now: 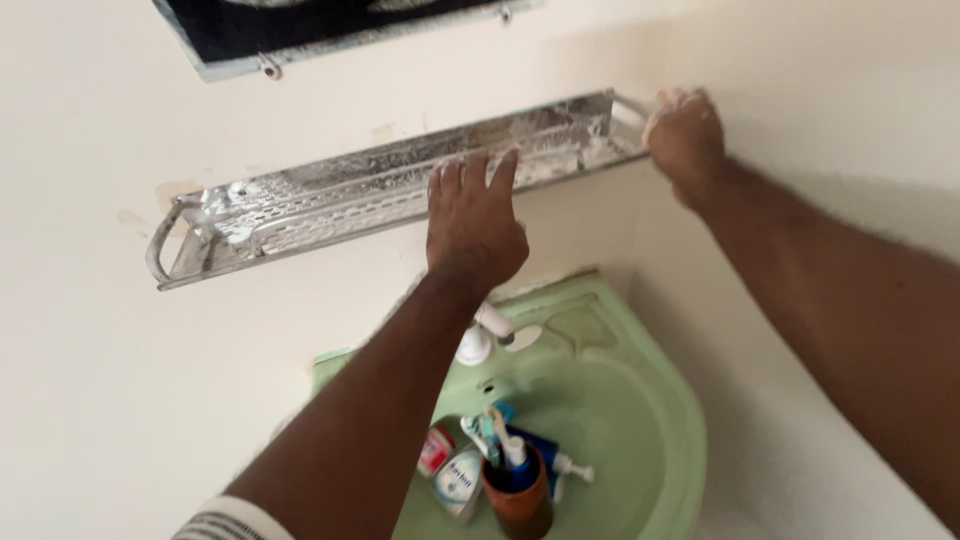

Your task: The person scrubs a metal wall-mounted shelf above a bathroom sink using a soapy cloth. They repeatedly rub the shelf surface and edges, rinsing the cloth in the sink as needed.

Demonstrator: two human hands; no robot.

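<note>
Left fingers: my left hand [475, 225] has its fingers spread flat, tips on the front rail of the metal wall shelf [330, 195], gripping nothing.
Right fingers: my right hand [685, 135] is curled at the shelf's right end, at two o'clock from the left; I cannot tell whether it pinches the rail.
Shelf: shiny, perforated, fixed to the wall under a mirror [330, 30] at twelve o'clock; slightly tilted in view.
Progress: I judge the shelf already emptied; what is left I cannot read from here.
Sink: the green sink [640, 420] at six o'clock holds the toiletries.
Cup: a brown cup [520, 500] stands in the sink with toothbrushes [505, 440] upright in it.
Beside the cup: a small white tube and a red item, touching it.
Tap: white tap [490, 330] just below my left wrist.
</note>
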